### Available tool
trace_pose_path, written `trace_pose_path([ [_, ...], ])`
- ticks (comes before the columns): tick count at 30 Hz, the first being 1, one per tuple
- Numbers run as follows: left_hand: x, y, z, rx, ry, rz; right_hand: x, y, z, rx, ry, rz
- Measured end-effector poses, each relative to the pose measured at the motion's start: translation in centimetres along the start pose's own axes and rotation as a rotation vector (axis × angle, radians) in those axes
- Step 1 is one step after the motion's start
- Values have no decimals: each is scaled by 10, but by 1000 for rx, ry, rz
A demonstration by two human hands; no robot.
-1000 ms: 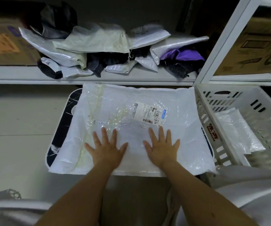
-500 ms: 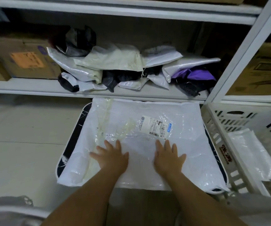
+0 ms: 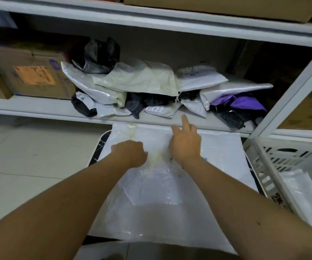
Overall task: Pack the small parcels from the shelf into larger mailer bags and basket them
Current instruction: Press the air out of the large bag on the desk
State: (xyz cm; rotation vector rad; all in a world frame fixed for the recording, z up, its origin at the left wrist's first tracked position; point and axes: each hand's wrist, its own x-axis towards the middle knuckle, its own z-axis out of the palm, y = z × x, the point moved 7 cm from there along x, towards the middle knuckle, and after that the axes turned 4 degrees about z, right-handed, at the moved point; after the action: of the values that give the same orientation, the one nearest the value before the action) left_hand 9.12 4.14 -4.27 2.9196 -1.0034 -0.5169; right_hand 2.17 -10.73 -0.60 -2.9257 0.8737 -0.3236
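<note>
parcels (image 3: 144, 85) lie heaped on the shelf (image 3: 38, 107), unpacked, while the left hand (image 3: 130, 152) curls on the flat mailer (image 3: 170, 203), the right hand (image 3: 186, 141) reaches with loose fingers, and the basket (image 3: 275, 166) holds one bag.

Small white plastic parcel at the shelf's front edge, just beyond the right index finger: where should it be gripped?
Pinch the small white plastic parcel by its near front edge, coming from the front; that flat edge lies free on the shelf lip, while dark parcels overlap its rear.
</note>
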Motion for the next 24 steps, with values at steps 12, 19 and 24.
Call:
trace_pose_path([
  [12,36,13,-34,-155,208,-48,114,-47,-7,-349,-104,18],
  [19,30,8,-32,-175,202,-52,111,-52,-18,-173,37,-8],
  [24,18,6,-45,-245,242,-47,101,-70,-60,-1,171,-98],
])
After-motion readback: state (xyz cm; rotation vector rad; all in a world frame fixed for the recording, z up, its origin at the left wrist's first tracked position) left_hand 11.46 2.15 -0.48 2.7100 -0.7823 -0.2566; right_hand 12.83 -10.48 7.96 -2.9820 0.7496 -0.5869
